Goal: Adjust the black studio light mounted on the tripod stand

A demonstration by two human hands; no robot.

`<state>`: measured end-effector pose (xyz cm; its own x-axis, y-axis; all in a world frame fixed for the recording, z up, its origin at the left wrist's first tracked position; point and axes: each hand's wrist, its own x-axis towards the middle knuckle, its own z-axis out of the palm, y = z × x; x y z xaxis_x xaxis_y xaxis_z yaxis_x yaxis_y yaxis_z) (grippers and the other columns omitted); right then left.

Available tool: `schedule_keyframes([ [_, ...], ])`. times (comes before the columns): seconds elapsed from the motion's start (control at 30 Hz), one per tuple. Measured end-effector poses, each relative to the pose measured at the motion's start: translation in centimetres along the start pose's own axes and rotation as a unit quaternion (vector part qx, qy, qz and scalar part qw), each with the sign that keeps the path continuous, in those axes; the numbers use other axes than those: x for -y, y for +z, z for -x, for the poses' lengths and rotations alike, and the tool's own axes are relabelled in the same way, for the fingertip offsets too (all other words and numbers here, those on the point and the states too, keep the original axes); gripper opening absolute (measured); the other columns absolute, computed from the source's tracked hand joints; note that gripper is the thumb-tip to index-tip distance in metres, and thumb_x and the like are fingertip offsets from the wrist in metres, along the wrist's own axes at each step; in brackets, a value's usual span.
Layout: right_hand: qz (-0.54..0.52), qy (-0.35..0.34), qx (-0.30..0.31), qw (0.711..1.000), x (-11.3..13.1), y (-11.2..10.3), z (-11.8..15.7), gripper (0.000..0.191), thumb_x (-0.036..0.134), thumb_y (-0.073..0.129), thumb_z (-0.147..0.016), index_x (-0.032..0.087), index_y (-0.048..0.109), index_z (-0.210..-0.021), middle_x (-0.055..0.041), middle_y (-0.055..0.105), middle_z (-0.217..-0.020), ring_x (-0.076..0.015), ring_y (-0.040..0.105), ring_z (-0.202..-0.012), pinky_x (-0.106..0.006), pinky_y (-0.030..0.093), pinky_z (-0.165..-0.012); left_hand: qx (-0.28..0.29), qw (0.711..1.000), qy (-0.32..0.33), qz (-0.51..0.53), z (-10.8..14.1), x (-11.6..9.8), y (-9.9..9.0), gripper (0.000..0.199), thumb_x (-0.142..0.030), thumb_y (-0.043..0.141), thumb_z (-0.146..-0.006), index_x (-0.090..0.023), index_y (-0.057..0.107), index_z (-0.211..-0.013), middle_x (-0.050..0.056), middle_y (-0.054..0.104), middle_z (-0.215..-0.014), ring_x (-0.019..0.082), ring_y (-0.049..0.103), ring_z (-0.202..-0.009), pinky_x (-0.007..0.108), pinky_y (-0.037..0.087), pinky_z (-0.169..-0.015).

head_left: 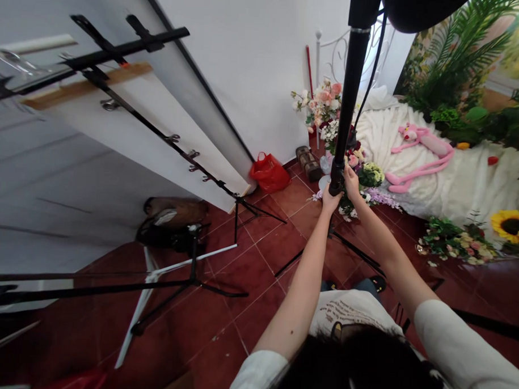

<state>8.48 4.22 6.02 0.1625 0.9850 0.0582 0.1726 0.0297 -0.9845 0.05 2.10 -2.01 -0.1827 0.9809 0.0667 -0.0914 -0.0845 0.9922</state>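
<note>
A tall black light stand [348, 95] rises in front of me, with a dark lamp head [419, 10] at the top edge and a cable hanging beside the pole. My left hand [331, 199] is closed round the lower part of its black collar. Slightly higher, on the right side of the pole, my right hand [351, 182] is closed on the same stand. Both arms reach forward. The stand's legs [355, 250] spread on the red tiled floor below my hands.
Left stand clamped boards [180, 129] and further black tripods [192, 280]. A red bag [270, 172] sits by the wall. Flowers [324, 103] surround the pole's far side. On the right, a pink plush toy [435, 147] lies on white cloth [468, 190], near a sunflower [511, 226].
</note>
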Motion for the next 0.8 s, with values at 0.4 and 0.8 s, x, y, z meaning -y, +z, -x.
schedule_keyframes([
  [0.4, 0.036, 0.075, -0.007, 0.997, -0.7, -2.6, 2.5, 0.059, 0.072, 0.056, -0.086, 0.015, 0.067, -0.095, -0.0028, 0.068, -0.068, -0.0132, 0.063, -0.057, -0.023, 0.050, -0.059, 0.001, 1.000, 0.020, 0.011, -0.1, 0.1, 0.1, 0.042, -0.023, 0.084, -0.058, -0.019, 0.061, -0.093, 0.006, 0.070, -0.093, 0.024, 0.066, -0.093, 0.044, 0.053, -0.093],
  [0.8, -0.144, 0.315, -0.138, 0.928, -11.2, -19.1, 28.7, 0.023, 0.039, 0.071, -0.080, 0.022, 0.071, -0.095, -0.0073, 0.077, -0.081, -0.0201, 0.077, -0.070, -0.027, 0.062, -0.062, -0.049, 0.980, -0.078, -0.177, 5.5, 3.2, -1.8, 0.043, -0.009, 0.070, -0.067, -0.018, 0.063, -0.109, 0.015, 0.067, -0.121, 0.028, 0.060, -0.123, 0.042, 0.042, -0.111],
])
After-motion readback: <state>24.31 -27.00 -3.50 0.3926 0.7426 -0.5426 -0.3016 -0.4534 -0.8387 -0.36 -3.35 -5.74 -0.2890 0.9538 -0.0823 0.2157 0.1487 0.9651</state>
